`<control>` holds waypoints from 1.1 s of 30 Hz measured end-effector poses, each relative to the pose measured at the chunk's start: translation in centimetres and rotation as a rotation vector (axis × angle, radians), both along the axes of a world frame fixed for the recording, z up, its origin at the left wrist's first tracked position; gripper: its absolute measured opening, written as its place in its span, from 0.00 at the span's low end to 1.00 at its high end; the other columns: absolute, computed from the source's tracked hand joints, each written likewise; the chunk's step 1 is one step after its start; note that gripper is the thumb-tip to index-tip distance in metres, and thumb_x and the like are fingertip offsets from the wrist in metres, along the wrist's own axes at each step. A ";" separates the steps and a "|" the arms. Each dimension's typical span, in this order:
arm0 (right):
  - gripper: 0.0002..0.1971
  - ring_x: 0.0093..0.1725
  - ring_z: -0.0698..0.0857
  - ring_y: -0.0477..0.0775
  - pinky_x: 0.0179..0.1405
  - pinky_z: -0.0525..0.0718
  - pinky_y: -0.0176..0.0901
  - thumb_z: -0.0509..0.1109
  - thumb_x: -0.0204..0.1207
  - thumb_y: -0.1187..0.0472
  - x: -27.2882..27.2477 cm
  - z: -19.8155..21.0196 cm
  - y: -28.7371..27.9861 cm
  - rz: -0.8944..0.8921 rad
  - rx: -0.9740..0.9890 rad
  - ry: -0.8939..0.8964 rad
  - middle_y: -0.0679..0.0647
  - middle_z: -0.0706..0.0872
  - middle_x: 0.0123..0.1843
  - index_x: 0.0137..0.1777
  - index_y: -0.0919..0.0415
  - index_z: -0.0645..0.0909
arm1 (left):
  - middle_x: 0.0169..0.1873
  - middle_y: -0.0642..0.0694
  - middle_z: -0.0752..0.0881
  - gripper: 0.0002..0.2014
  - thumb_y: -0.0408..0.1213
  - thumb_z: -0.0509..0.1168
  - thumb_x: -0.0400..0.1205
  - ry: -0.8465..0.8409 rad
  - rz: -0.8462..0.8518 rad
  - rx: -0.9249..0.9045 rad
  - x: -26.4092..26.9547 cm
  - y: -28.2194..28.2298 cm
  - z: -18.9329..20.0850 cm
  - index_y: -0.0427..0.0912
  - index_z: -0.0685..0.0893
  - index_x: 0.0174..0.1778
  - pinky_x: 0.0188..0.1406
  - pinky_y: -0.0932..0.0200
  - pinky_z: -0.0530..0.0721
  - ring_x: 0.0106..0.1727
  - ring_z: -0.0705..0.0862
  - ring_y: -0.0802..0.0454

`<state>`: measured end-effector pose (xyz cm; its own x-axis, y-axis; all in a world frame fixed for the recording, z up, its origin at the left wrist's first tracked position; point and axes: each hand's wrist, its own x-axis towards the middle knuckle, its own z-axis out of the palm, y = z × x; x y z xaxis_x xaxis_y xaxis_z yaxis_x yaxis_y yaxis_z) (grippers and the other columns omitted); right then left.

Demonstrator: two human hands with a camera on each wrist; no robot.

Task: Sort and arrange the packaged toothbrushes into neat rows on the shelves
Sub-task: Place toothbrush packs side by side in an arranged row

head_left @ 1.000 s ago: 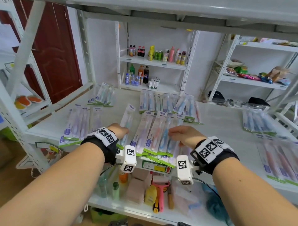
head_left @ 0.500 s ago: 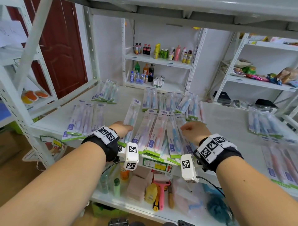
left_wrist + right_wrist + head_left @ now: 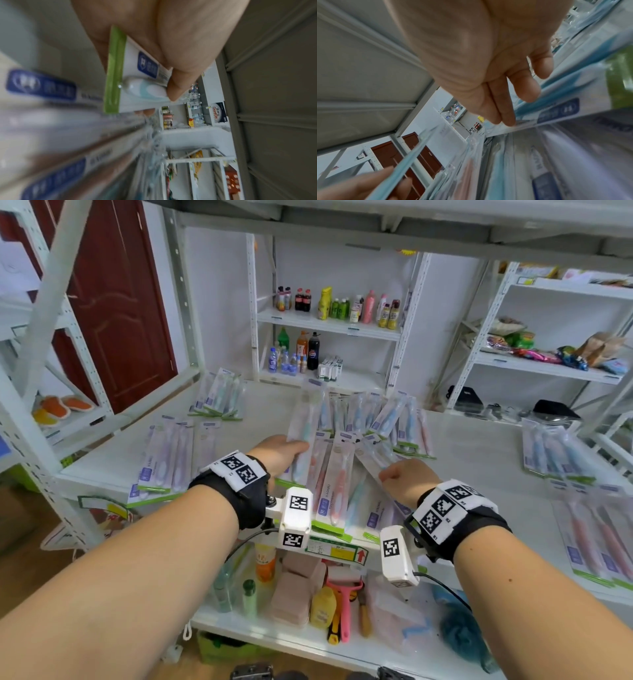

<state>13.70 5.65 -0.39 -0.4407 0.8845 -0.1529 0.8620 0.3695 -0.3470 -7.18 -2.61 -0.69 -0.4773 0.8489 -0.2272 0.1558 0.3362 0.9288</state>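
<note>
the shelf (image 3: 479,460) carries packaged toothbrushes in separate groups: a purple row (image 3: 168,460) at the left front, a small fan of packs (image 3: 219,402) at the back left, a blue row (image 3: 380,419) at the back middle, a loose overlapping heap (image 3: 342,494) at the front middle, and further rows (image 3: 555,453) at the right. the shelf below (image 3: 274,635) holds small bottles, a yellow bottle, tan boxes and a pink-handled tool. the white racks behind hold drink bottles (image 3: 335,306) and snack bags (image 3: 548,347).

the left hand (image 3: 277,453) is closed on one teal toothbrush pack (image 3: 303,433), lifted clear of the heap and tilted, its top end pointing toward the back of the shelf. in the left wrist view the thumb (image 3: 180,83) presses on the pack's front near the green bottom strip (image 3: 113,70), beside the blue logo, with fingertips showing under the card; so the grip sits at the pack's lower end and most of the pack sticks out beyond it.

the right hand (image 3: 407,481) is over the right side of the heap, fingers curled down. in the right wrist view its fingertips (image 3: 508,119) touch the edge of a blue toothbrush pack (image 3: 556,108); whether they have actually caught it i cannot tell.
</note>
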 end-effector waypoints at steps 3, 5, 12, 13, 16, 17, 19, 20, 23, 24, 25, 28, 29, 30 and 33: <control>0.17 0.64 0.81 0.58 0.64 0.77 0.42 0.57 0.81 0.64 0.0 0.3 -0.3 -0.049 0.006 -0.048 0.56 0.82 0.67 0.64 0.60 0.83 | 0.42 0.38 0.86 0.13 0.36 0.62 0.83 -0.253 -0.153 0.031 2.7 0.9 -0.1 0.32 0.79 0.60 0.52 0.47 0.86 0.40 0.86 0.44; 0.17 0.64 0.81 0.59 0.66 0.77 0.44 0.57 0.81 0.65 -0.3 0.5 -0.7 -0.093 0.008 -0.048 0.57 0.82 0.67 0.66 0.61 0.82 | 0.46 0.34 0.86 0.12 0.36 0.62 0.83 -0.221 -0.253 -0.032 4.0 1.3 -0.5 0.32 0.79 0.58 0.59 0.38 0.84 0.46 0.86 0.39; 0.10 0.48 0.84 0.56 0.43 0.81 0.41 0.70 0.75 0.55 -2.6 0.0 -2.5 -0.102 -0.073 -0.028 0.55 0.85 0.43 0.49 0.61 0.85 | 0.48 0.28 0.86 0.10 0.36 0.63 0.82 -0.194 -0.261 -0.080 2.1 1.8 -1.4 0.31 0.80 0.51 0.59 0.25 0.79 0.57 0.85 0.28; 0.13 0.44 0.83 0.56 0.39 0.80 0.40 0.71 0.74 0.51 -3.1 -0.3 -2.6 -0.112 -0.100 -0.055 0.55 0.84 0.41 0.47 0.62 0.84 | 0.46 0.29 0.86 0.08 0.35 0.63 0.81 -0.207 -0.261 -0.076 1.5 1.9 -1.5 0.32 0.80 0.49 0.59 0.25 0.78 0.55 0.85 0.29; 0.20 0.43 0.84 0.56 0.38 0.82 0.42 0.74 0.70 0.43 -4.3 -1.3 -2.9 -0.169 -0.144 -0.083 0.56 0.84 0.44 0.49 0.60 0.79 | 0.38 0.36 0.87 0.05 0.34 0.62 0.81 -0.238 -0.268 -0.059 0.1 1.7 -1.6 0.35 0.81 0.44 0.60 0.25 0.77 0.53 0.86 0.32; 0.22 0.44 0.84 0.56 0.41 0.83 0.44 0.74 0.68 0.40 -4.7 -1.5 -3.0 -0.173 -0.137 -0.123 0.56 0.84 0.45 0.48 0.59 0.78 | 0.37 0.38 0.87 0.04 0.34 0.63 0.80 -0.248 -0.273 -0.053 -0.3 1.6 -1.6 0.37 0.81 0.44 0.60 0.26 0.77 0.55 0.86 0.32; 0.22 0.45 0.84 0.55 0.45 0.83 0.45 0.75 0.65 0.38 -5.5 -1.9 -3.1 -0.158 -0.104 -0.197 0.54 0.82 0.43 0.40 0.55 0.73 | 0.34 0.41 0.89 0.03 0.35 0.64 0.79 -0.260 -0.289 -0.043 -0.7 1.3 -1.8 0.41 0.82 0.42 0.61 0.27 0.77 0.54 0.87 0.35; 0.23 0.44 0.83 0.55 0.44 0.83 0.44 0.76 0.63 0.38 -5.9 -1.9 -3.3 -0.156 -0.091 -0.213 0.53 0.81 0.41 0.35 0.53 0.70 | 0.32 0.43 0.89 0.03 0.35 0.64 0.79 -0.268 -0.298 -0.037 -0.8 1.2 -1.9 0.42 0.82 0.41 0.61 0.27 0.77 0.52 0.87 0.36; 0.23 0.41 0.80 0.54 0.40 0.80 0.42 0.78 0.62 0.41 -6.5 -1.8 -3.5 -0.165 -0.086 -0.227 0.50 0.77 0.35 0.32 0.52 0.68 | 0.31 0.43 0.90 0.05 0.33 0.63 0.81 -0.249 -0.300 0.012 -0.9 1.0 -2.0 0.40 0.82 0.40 0.59 0.29 0.80 0.48 0.87 0.39; 0.21 0.41 0.80 0.54 0.40 0.79 0.43 0.77 0.63 0.42 -6.7 -1.6 -3.5 -0.176 -0.094 -0.229 0.50 0.77 0.35 0.33 0.54 0.69 | 0.32 0.42 0.90 0.05 0.33 0.62 0.81 -0.225 -0.286 0.048 -1.1 1.0 -2.0 0.40 0.82 0.40 0.59 0.33 0.82 0.47 0.88 0.39; 0.20 0.41 0.80 0.54 0.40 0.79 0.43 0.77 0.64 0.43 -6.7 -1.5 -3.6 -0.190 -0.098 -0.238 0.51 0.77 0.36 0.34 0.55 0.70 | 0.36 0.41 0.90 0.05 0.33 0.62 0.81 -0.178 -0.269 0.087 -1.4 1.1 -2.0 0.40 0.82 0.40 0.58 0.37 0.83 0.46 0.88 0.40; 0.16 0.45 0.83 0.57 0.43 0.82 0.45 0.74 0.66 0.47 -6.7 -1.6 -3.8 -0.181 -0.036 -0.270 0.54 0.82 0.45 0.37 0.57 0.73 | 0.47 0.40 0.89 0.06 0.40 0.63 0.79 -0.005 -0.154 0.140 -2.8 1.1 -1.7 0.41 0.81 0.43 0.47 0.52 0.82 0.43 0.86 0.44; 0.14 0.50 0.84 0.59 0.46 0.82 0.46 0.74 0.67 0.48 -6.7 -1.8 -3.9 -0.173 -0.010 -0.257 0.55 0.83 0.51 0.42 0.57 0.77 | 0.47 0.39 0.89 0.06 0.40 0.64 0.78 0.008 -0.110 0.157 -3.3 1.1 -1.6 0.41 0.80 0.41 0.40 0.55 0.79 0.39 0.84 0.46; 0.15 0.55 0.83 0.62 0.48 0.81 0.47 0.75 0.67 0.50 -6.8 -1.9 -4.0 -0.189 0.000 -0.215 0.57 0.83 0.56 0.50 0.57 0.81 | 0.46 0.39 0.88 0.06 0.40 0.64 0.78 0.006 -0.070 0.171 -3.8 1.1 -1.7 0.42 0.78 0.38 0.36 0.57 0.76 0.36 0.81 0.47; 0.22 0.61 0.82 0.64 0.51 0.79 0.51 0.75 0.67 0.52 -7.4 -2.1 -4.2 -0.254 -0.006 -0.142 0.60 0.83 0.61 0.60 0.60 0.82 | 0.44 0.38 0.87 0.07 0.39 0.65 0.78 -0.003 -0.007 0.165 -5.0 0.9 -2.2 0.37 0.82 0.42 0.37 0.58 0.75 0.40 0.82 0.43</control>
